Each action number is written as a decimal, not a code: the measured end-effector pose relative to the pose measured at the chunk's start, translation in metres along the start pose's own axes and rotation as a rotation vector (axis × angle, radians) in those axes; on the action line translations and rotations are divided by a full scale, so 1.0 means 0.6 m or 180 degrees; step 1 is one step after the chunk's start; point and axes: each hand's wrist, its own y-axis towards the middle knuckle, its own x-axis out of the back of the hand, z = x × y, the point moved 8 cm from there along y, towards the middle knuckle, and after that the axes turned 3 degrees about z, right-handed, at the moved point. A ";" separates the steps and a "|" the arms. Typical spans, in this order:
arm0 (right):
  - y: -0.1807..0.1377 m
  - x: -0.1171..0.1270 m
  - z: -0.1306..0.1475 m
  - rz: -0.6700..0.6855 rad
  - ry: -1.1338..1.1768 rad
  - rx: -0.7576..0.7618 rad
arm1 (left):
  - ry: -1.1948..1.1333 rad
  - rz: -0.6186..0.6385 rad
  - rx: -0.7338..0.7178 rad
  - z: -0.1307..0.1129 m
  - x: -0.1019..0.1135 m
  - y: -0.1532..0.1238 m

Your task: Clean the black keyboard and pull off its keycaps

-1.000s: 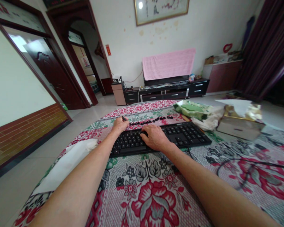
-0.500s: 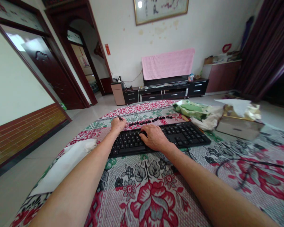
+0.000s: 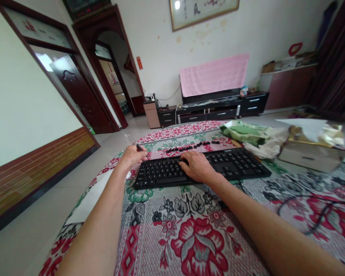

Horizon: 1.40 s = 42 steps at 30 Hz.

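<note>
A black keyboard (image 3: 161, 172) lies across the tablecloth in front of me. My left hand (image 3: 133, 155) is raised just off its far left corner, closed on a short black stick-like object (image 3: 139, 147) whose exact kind is unclear. Over the middle keys, my right hand (image 3: 198, 165) rests with its fingers curled and thumb bent inward. A dark bit shows between that thumb and the forefinger, too small to name. Beyond the keyboard, several loose black keycaps (image 3: 186, 148) form an uneven row on the cloth.
To the right stand an opened tissue box (image 3: 307, 155) and a green plastic pack (image 3: 247, 132) beside crumpled white paper (image 3: 263, 149). A black cable (image 3: 319, 218) curls on the right. White paper (image 3: 89, 199) lies under my left forearm at the table's edge.
My left hand has moved left, away from the keyboard's far edge, still with the short black object. My right hand stays on the keys. The whole view has shifted a little.
</note>
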 end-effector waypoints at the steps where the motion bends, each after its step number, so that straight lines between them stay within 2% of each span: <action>1: 0.000 -0.001 -0.001 -0.0012 -0.0006 0.0002 | -0.0070 -0.0087 -0.0053 0.000 -0.002 -0.003; 4: 0.000 -0.002 -0.001 -0.0019 -0.0024 0.0002 | -0.0425 -0.0207 -0.0347 -0.013 -0.034 0.000; 7: 0.000 -0.001 0.000 0.0008 -0.0040 -0.0001 | -0.0428 0.0085 -0.0425 -0.022 -0.093 0.016; 9: -0.001 0.000 0.001 0.0007 -0.0048 0.0006 | -0.0342 0.0135 -0.0426 -0.022 -0.119 0.029; 14: -0.002 0.002 0.002 0.0007 -0.0039 -0.0010 | -0.0067 0.0083 -0.0472 -0.011 -0.143 0.060; 24: -0.001 0.002 0.000 -0.0021 0.0016 -0.0024 | 0.0393 -0.0085 -0.0427 0.005 -0.152 0.083; 35: -0.002 0.002 0.001 -0.0009 -0.0016 -0.0015 | 0.0101 -0.0177 -0.0266 0.002 -0.147 0.074; 38: -0.001 0.001 0.001 0.0020 -0.0004 -0.0027 | -0.0110 -0.0197 -0.0239 -0.008 -0.129 0.063; 42: -0.001 0.002 0.001 0.0031 0.0007 -0.0011 | -0.0289 -0.0173 -0.0246 -0.019 -0.081 0.041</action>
